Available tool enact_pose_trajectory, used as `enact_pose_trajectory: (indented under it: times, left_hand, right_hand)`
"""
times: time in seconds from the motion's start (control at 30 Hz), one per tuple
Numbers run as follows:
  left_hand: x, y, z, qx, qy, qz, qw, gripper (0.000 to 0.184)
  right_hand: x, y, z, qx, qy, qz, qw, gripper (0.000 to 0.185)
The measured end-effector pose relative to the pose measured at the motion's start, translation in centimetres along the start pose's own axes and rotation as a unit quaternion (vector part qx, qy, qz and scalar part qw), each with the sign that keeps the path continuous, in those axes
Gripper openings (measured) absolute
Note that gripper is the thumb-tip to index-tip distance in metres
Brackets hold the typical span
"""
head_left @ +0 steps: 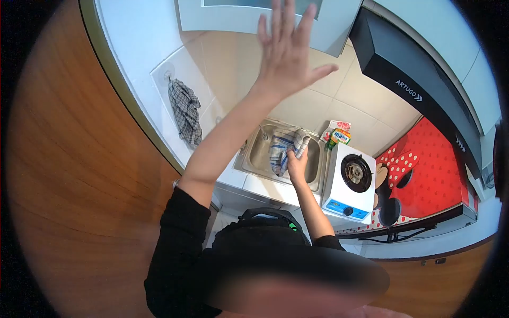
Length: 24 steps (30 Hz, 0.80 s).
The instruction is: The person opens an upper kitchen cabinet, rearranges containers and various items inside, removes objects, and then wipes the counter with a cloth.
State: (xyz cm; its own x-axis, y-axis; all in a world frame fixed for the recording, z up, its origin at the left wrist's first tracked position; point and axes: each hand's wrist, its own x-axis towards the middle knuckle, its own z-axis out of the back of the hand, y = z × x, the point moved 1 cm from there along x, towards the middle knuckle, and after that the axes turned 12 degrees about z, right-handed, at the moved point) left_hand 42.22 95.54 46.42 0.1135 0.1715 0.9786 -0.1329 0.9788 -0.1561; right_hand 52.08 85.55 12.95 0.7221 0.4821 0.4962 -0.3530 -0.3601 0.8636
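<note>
Far left: brown wood panel (69, 159), its edge lost in the black lens border. Next, grey checked cloth (183, 108) hangs on the white wall, lower end close to the left forearm in view. Black left sleeve (177, 238) ends near the elbow; bottom of frame is a blur, can't make out what's there. Dark item (260, 230) at the person's front, can't identify. Steel sink (257, 152) sits beyond it, part of the basin hidden under fabric; the metal fitting at its back left is too small to read. Blue-and-white checked cloth (281, 151) is the piece in hand: bunched, in/over the sink; can't tell if it touches the basin floor. Left hand (286, 61) is up high, fingers spread wide, nothing in it, slightly blurred, longest fingertips cut by the top edge. It overlaps the white cabinet door (331, 29); contact can't be confirmed. Right hand (298, 165) grips the blue-and-white checked cloth at its right side, fingers partly hidden by folds. Green-yellow pack (340, 137) stands just right of the sink, lettering only partly legible. Then white single-burner stove (347, 190), black range hood (408, 74) marked ARTUGO, and red printed sheet (429, 175), partly covered by the hood.
</note>
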Motion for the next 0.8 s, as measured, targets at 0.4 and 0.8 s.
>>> enact_pose_trajectory:
  times: [0.4,0.8]
  left_hand:
    - [3.8,-2.4,-5.7,0.076,0.074,0.115,0.988,0.123]
    - [1.8,-5.7,3.3,-0.007,0.115,0.105,0.988,0.125]
  right_hand:
    - [-1.4,0.0,2.1,-0.008,-0.017,-0.048,0.999,0.044]
    - [-3.5,-1.7,6.4,-0.019,-0.067,-0.074,0.995,0.046]
